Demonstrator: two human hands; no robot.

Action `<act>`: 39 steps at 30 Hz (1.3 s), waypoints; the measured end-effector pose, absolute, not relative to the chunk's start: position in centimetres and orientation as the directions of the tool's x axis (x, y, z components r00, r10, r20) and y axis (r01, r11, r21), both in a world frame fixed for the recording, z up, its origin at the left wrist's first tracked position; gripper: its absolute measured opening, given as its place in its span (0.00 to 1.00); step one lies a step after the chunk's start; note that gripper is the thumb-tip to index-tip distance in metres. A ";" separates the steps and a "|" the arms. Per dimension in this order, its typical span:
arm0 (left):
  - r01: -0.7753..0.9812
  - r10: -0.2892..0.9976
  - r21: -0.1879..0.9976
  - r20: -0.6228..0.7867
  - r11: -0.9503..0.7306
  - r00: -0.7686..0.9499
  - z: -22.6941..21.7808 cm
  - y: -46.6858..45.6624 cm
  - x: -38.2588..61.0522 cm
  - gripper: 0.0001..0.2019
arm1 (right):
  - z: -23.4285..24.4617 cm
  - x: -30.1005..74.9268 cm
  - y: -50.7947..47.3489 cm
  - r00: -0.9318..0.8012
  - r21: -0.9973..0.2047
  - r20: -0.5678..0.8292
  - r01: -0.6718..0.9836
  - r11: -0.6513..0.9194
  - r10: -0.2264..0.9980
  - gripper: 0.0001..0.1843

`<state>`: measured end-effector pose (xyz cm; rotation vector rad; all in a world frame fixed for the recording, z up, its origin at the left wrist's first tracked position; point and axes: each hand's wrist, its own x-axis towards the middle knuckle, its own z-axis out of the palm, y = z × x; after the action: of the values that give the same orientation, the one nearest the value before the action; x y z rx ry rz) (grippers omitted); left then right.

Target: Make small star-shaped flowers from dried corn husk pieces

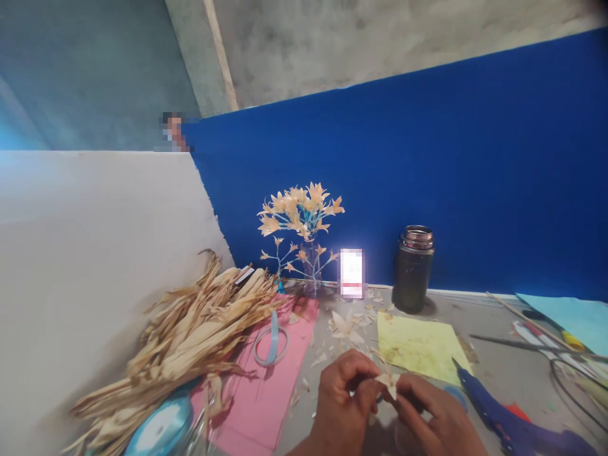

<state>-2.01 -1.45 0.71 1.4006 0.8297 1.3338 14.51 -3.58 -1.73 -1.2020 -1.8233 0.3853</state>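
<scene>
Over the front of the table, my left hand (pixel 346 396) and my right hand (pixel 430 411) meet around a small cream flower (pixel 388 380) that looks made of dried husk. Both hands pinch it between thumb and fingers, so its lower part is hidden. Just beyond my hands, a larger cream star-shaped flower (pixel 348 326) lies among scattered husk scraps. To the right of my right hand is a blue glue gun (pixel 494 405), its nozzle pointing up and left. A yellow paper sheet (pixel 413 345) lies behind my right hand.
Dried corn husks (pixel 204 335) and pink paper (pixel 266 405) with a tape roll (pixel 270 347) occupy the left. Husk flowers (pixel 299 209) stand at the back, near a dark flask (pixel 412 272) without a lid. Blue paper (pixel 570 316) and tools lie right; a blue partition (pixel 403 164) rises behind.
</scene>
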 end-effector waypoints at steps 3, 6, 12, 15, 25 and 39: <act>-0.126 0.928 0.943 0.326 -0.307 0.181 0.7 -1.6 -2.0 0.07 | -1.7 14.5 -3.4 -0.112 -0.682 0.505 0.555 0.475 0.856 0.15; -0.083 0.934 0.951 0.307 -0.297 0.185 0.7 -1.7 -2.1 0.06 | -1.8 14.5 -3.2 -0.109 -0.741 0.434 0.521 0.424 0.894 0.15; -0.011 0.960 0.965 0.262 -0.262 0.094 1.5 -1.1 -2.8 0.09 | -1.8 14.2 -3.1 -0.035 -0.835 0.318 0.463 0.297 0.948 0.16; 0.070 0.968 0.965 0.252 -0.253 0.014 2.4 0.4 -3.9 0.09 | -1.5 13.8 -3.5 -0.036 -0.830 0.323 0.468 0.302 0.946 0.16; 0.650 0.981 0.735 0.134 -0.194 0.142 2.7 4.2 -11.5 0.06 | -1.8 14.0 -3.9 -0.197 -0.764 0.362 0.497 0.411 0.911 0.15; 0.722 0.970 0.670 -0.015 -0.170 0.243 1.7 3.4 -8.4 0.06 | -0.6 14.2 -3.6 -0.053 -0.920 0.085 0.380 0.098 0.995 0.14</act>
<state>-8.43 3.39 1.67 1.9609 1.5396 0.5749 14.23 -3.59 -0.60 -1.4000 -1.5620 0.9524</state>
